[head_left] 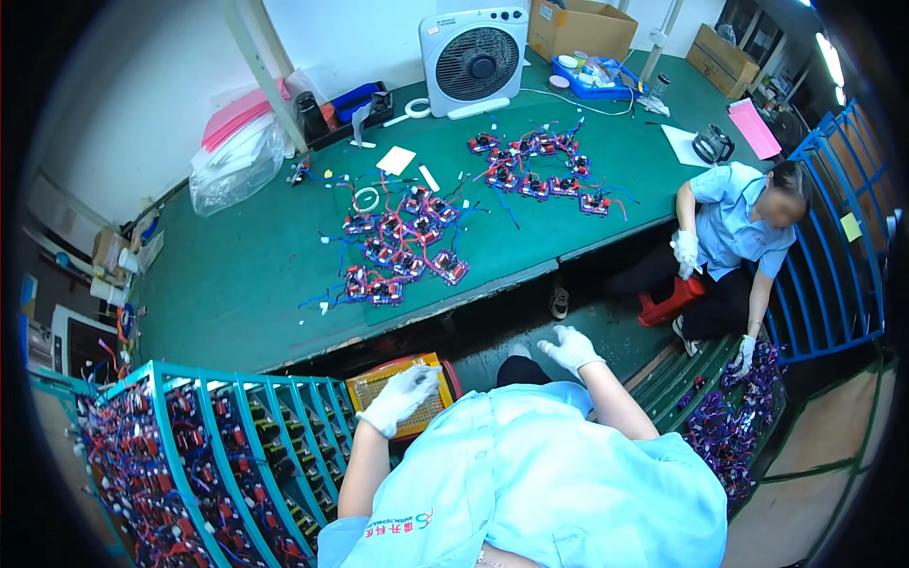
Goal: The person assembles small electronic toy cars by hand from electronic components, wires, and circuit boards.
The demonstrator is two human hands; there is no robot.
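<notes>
My left hand (400, 399), in a white glove, is over a yellow perforated panel with a red edge (372, 381). Its fingers are stretched out, and I see nothing held. My right hand (571, 350), also gloved, is raised in front of my body with its fingers apart and nothing in it. On the green table ahead lies a cluster of small circuit boards with red and blue wires (407, 232). A second cluster of wired boards (535, 170) lies farther right. Neither hand touches the boards.
A teal rack (210, 445) full of wired boards stands at my left. At right, a seated co-worker (739, 218) in gloves reaches to a green slatted rack (653, 388) with boards piled on it. A box fan (478, 66) and blue tray (606, 83) stand on the table (227, 284).
</notes>
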